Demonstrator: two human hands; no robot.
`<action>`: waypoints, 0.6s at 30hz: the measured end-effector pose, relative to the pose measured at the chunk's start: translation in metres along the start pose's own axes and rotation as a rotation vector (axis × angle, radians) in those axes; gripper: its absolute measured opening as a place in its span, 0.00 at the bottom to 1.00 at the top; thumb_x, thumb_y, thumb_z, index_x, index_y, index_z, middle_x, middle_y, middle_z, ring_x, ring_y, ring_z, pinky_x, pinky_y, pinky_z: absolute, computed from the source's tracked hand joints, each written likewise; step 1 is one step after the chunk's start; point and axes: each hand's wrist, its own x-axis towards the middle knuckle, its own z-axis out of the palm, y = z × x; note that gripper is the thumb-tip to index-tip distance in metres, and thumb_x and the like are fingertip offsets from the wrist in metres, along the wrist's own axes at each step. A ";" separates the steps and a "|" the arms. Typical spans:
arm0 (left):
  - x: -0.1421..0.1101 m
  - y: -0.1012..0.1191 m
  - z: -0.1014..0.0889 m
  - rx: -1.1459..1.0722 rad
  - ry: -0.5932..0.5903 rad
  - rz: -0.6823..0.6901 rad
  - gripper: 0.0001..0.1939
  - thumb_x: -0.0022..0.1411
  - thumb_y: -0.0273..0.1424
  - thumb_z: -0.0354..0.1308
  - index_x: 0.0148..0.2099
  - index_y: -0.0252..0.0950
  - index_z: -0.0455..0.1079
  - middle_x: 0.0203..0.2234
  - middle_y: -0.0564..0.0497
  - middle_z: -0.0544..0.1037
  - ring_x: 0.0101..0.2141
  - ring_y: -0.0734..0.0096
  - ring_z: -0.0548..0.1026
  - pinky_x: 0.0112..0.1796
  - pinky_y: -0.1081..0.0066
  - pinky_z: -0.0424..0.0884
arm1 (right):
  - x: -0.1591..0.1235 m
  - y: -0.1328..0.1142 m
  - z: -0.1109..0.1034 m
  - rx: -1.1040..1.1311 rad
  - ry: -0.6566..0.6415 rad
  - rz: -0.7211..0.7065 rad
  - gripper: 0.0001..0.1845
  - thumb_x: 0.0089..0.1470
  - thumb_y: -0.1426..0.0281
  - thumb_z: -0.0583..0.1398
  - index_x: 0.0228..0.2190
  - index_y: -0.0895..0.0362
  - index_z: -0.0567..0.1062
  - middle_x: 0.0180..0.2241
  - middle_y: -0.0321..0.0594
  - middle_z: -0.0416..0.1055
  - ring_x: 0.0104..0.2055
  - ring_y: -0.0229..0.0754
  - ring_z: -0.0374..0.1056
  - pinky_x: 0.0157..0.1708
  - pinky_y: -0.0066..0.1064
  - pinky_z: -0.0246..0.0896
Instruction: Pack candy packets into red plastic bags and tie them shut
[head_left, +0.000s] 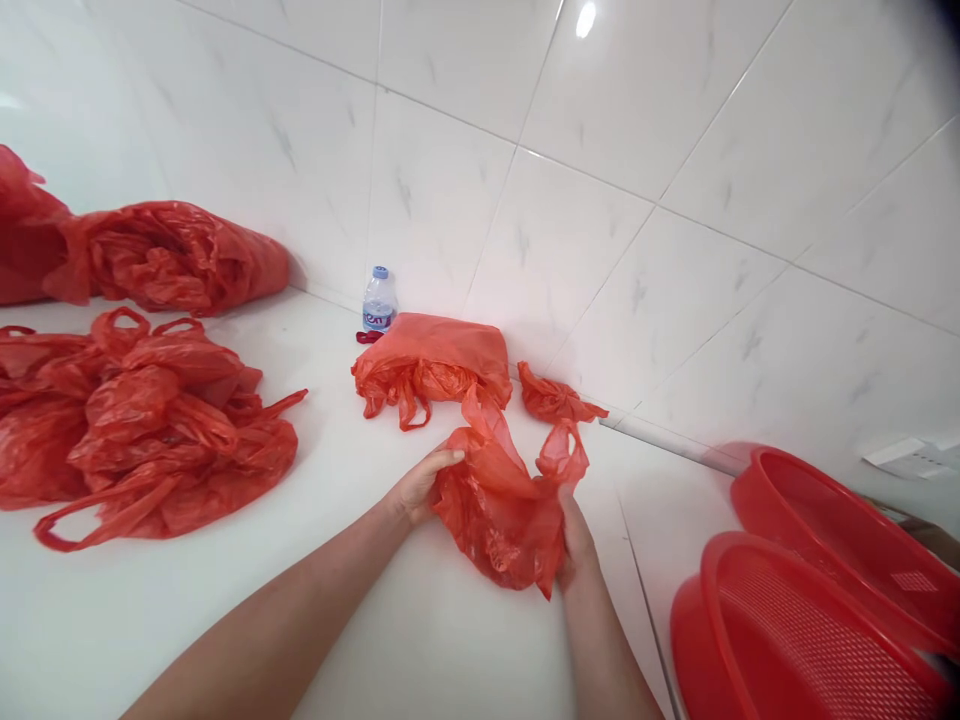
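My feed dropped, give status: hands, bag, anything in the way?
Left hand, right hand: both on red bag. Bag crumpled. Red bundle close beyond, bottle behind.

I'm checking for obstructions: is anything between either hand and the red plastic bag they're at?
Nothing visible is. The left hand and right hand hold opposite sides of the red plastic bag. The folded bundle of bags lies beyond it, by the tiled wall.

Glossy wall tiles [450,180], grey-veined white, above a smooth white tabletop [322,350].
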 end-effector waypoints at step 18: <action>0.052 0.002 0.004 -0.083 0.017 -0.080 0.08 0.52 0.29 0.60 0.36 0.32 0.72 0.28 0.45 0.79 0.32 0.60 0.78 0.38 0.64 0.71 | 0.054 0.006 0.014 0.567 -0.220 0.217 0.25 0.52 0.54 0.59 0.15 0.56 0.58 0.15 0.29 0.53 0.19 0.31 0.52 0.24 0.24 0.52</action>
